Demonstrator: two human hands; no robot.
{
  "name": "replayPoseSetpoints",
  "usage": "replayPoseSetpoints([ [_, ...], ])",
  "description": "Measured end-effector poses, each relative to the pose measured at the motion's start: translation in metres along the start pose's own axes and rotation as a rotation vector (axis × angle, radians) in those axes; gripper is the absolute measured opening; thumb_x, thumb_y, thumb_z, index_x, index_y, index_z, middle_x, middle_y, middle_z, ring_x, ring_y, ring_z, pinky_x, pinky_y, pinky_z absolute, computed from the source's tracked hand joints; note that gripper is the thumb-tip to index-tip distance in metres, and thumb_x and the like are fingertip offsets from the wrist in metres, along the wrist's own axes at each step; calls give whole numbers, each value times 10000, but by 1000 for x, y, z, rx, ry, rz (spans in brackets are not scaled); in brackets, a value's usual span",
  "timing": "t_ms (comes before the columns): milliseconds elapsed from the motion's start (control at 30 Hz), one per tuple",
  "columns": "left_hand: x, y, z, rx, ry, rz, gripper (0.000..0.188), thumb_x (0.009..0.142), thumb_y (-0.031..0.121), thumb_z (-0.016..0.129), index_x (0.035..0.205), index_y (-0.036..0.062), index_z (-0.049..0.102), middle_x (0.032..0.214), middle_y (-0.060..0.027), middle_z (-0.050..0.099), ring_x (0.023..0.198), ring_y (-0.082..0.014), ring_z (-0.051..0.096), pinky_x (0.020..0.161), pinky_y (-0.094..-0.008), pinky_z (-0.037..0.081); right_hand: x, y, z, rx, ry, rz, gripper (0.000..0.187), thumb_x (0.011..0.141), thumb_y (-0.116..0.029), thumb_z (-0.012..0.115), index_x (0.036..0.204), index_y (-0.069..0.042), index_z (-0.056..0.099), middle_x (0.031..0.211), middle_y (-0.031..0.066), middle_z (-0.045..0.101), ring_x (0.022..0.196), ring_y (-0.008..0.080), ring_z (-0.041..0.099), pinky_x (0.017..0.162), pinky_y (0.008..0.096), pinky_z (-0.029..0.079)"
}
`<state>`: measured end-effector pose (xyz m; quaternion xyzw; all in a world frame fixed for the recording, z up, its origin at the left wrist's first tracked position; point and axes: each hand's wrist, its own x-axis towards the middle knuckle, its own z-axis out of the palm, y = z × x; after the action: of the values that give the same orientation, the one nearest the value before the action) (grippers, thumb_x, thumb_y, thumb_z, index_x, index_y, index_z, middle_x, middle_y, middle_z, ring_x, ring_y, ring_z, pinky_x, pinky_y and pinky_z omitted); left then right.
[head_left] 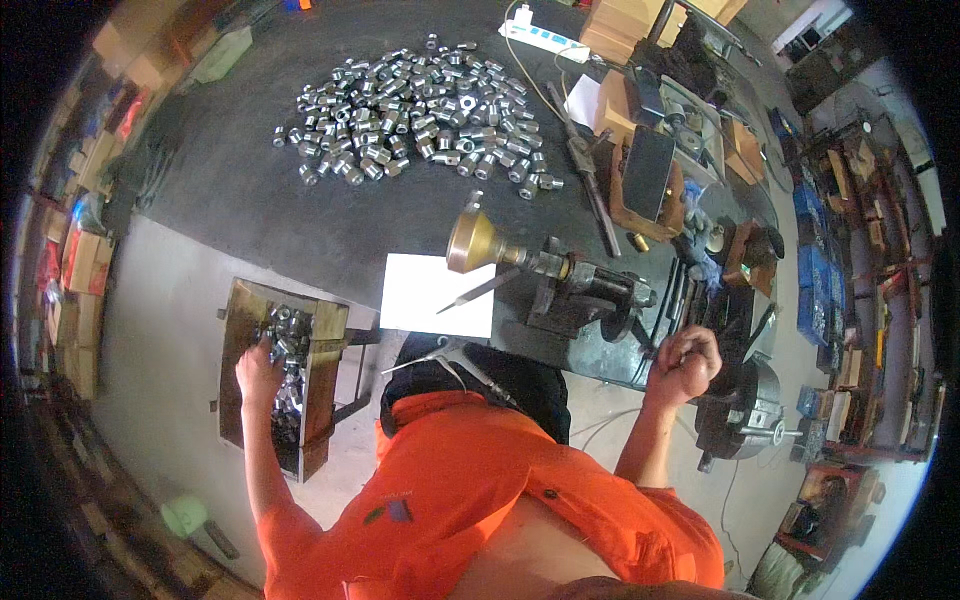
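My left hand [259, 374] reaches into a wooden box [324, 385] at the left, which holds a heap of shiny metal fittings [290, 340]. Its fingers are drawn together among the fittings; what they pinch is hidden. At the right, my right hand [686, 364] is curled into a fist at the end of the crank handle [645, 343] of a bench fixture [580, 298]. A brass-coloured cup [474, 244] sits on the fixture's left end. One fitting [475, 200] is just beyond the cup.
Many fittings [420, 115] lie piled on the dark table [230, 190]. A pointed tool [480, 290] rests over white paper [420, 300]. An air blow gun [465, 372] lies at my lap. A long bar tool [585, 170], boxes [640, 215] and a chuck [755, 405] are rightward.
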<state>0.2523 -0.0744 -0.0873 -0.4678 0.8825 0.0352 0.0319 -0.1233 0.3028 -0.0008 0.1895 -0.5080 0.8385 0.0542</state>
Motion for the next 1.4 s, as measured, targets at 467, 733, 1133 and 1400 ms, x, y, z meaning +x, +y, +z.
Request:
replayPoseSetpoints([
  [467, 145, 315, -37, -379, 246, 739, 309, 719, 261, 585, 962, 77, 538, 873, -138, 574, 758, -317, 576, 635, -390, 470, 19, 100, -32, -160, 216, 245, 155, 672, -70, 461, 715, 31, 569, 631, 23, 496, 540, 75, 397, 495, 197, 296],
  [733, 159, 382, -11, -166, 443, 996, 248, 682, 170, 573, 866, 14, 513, 710, -139, 550, 635, -293, 567, 612, -374, 438, 15, 84, -17, -164, 221, 256, 144, 684, -46, 450, 728, 29, 564, 626, 28, 479, 520, 91, 412, 481, 211, 323],
  [1133, 47, 219, -52, -483, 353, 617, 228, 567, 150, 603, 774, 55, 599, 708, -105, 562, 632, -277, 567, 684, -370, 433, 4, 92, -35, -77, 131, 261, 156, 728, -50, 434, 803, 32, 543, 755, 54, 553, 654, 129, 520, 609, 237, 440],
  [1400, 32, 215, -36, -486, 369, 592, 202, 560, 138, 621, 742, 56, 589, 692, -102, 556, 605, -276, 565, 662, -358, 444, 3, 84, -24, -94, 210, 320, 190, 719, -46, 391, 816, 14, 542, 663, 16, 521, 483, 79, 459, 407, 180, 354],
])
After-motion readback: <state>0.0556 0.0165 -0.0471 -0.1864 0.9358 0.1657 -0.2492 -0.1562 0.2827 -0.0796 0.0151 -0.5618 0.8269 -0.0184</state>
